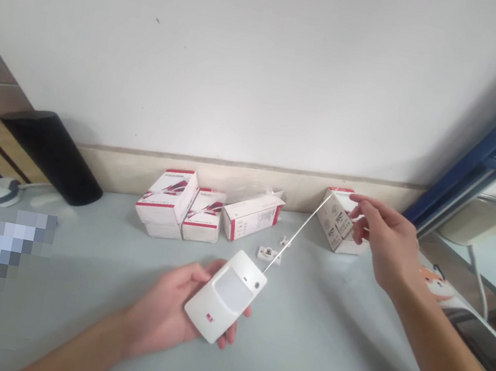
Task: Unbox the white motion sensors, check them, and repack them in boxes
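Left-hand grip (157,317) cradles a white motion sensor (226,297); right hand (384,245) spread open beside a carton (335,223).

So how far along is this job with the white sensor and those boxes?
The white motion sensor is out, one box lies open, and a small white bracket lies on the table. In hand: the left hand holds the sensor, its thin wire running toward the right hand. Remaining: the other boxes look closed.
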`<state>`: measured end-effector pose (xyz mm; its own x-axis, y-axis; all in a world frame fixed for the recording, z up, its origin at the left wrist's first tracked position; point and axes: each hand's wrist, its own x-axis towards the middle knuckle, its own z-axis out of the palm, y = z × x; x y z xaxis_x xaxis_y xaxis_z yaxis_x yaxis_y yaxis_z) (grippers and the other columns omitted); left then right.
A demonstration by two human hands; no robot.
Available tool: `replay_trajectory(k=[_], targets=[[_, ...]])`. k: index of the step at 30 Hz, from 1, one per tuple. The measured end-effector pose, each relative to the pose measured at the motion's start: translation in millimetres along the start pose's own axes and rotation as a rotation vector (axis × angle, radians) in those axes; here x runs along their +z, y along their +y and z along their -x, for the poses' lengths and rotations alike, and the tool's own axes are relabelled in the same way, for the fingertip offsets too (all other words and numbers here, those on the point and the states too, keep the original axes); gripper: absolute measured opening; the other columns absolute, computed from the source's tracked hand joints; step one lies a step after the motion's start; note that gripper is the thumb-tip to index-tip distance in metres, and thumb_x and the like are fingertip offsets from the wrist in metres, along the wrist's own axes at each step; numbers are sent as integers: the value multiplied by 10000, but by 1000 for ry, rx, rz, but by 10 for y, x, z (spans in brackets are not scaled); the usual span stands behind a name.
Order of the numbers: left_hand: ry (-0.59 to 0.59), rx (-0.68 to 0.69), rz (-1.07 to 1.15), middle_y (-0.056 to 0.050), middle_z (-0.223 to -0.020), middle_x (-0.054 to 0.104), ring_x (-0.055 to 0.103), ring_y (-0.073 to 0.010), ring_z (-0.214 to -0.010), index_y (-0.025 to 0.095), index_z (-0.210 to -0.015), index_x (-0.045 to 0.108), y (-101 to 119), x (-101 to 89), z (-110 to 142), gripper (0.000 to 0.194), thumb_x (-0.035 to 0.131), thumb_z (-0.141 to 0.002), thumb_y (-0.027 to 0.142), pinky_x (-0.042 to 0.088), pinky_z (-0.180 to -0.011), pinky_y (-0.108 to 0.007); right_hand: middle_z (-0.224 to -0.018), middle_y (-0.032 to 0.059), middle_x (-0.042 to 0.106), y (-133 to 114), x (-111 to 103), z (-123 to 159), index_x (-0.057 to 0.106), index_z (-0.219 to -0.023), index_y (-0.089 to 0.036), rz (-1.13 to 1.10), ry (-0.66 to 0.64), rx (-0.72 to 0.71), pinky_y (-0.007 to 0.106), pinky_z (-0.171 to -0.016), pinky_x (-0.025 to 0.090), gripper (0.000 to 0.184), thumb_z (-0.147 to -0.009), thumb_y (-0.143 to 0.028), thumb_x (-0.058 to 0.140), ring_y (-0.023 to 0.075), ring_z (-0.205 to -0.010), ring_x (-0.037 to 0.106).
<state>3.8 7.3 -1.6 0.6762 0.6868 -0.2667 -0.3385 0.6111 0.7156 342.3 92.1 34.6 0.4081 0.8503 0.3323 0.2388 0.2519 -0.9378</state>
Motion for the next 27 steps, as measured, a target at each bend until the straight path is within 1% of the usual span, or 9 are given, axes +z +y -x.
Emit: replay_trajectory(k=[2,6,8,11,14,18,24,27], targets=[[-6,-3,-10,-222,-1121,751,735,-323,-831,150,-1282,584,-3,-17,-2,396,429,-964,327,481,-809,-434,-770,-4,646,-38,5,26,834,-1057,-269,31,-16,2,244,-438,381,248,-891,-386,691,81,-478,453],[-30,6,-39,-211,-1112,750,736,-331,-832,161,-1264,579,-1,-25,-1,378,405,-960,304,476,-820,-445,-767,-6,656,-68,-7,31,760,-1290,-320,30,14,-17,246,-408,330,407,-892,-398,725,93,-471,456],[-35,4,-46,-206,-1098,750,736,-333,-835,165,-1259,574,0,-20,2,373,396,-958,293,473,-822,-449,-763,-9,658,-61,-26,13,725,-1340,-331,11,20,-30,244,-405,328,464,-886,-426,745,98,-473,459],[-51,6,-56,-208,-1093,748,735,-331,-829,165,-1266,564,6,-12,9,382,397,-946,290,468,-819,-449,-747,-13,654,-34,-58,-24,728,-1318,-317,-13,8,-38,242,-412,351,473,-864,-442,776,100,-476,461],[-64,-5,-74,-207,-1106,747,738,-326,-828,170,-1279,551,22,2,18,387,388,-953,299,462,-829,-445,-730,-17,649,4,-79,-57,737,-1283,-301,-31,-2,-38,238,-412,350,462,-855,-467,788,97,-472,456],[-68,12,-101,-194,-1084,751,734,-307,-815,185,-1216,534,36,31,25,316,377,-965,296,460,-824,-438,-745,-9,668,40,-100,-82,728,-1292,-290,-36,16,-76,243,-420,360,488,-854,-499,782,102,-474,461],[-81,16,-132,-190,-1053,764,739,-292,-793,210,-1123,496,-3,2,10,218,400,-975,339,464,-783,-417,-744,9,660,27,-125,-106,750,-1225,-278,57,10,-119,259,-432,343,391,-884,-468,723,126,-487,472],[-79,23,-132,-184,-1032,765,731,-277,-777,214,-1114,493,-10,-15,9,208,414,-975,347,464,-762,-398,-771,17,668,33,-137,-109,738,-1218,-274,88,58,-165,277,-462,369,349,-913,-434,680,134,-504,483]])
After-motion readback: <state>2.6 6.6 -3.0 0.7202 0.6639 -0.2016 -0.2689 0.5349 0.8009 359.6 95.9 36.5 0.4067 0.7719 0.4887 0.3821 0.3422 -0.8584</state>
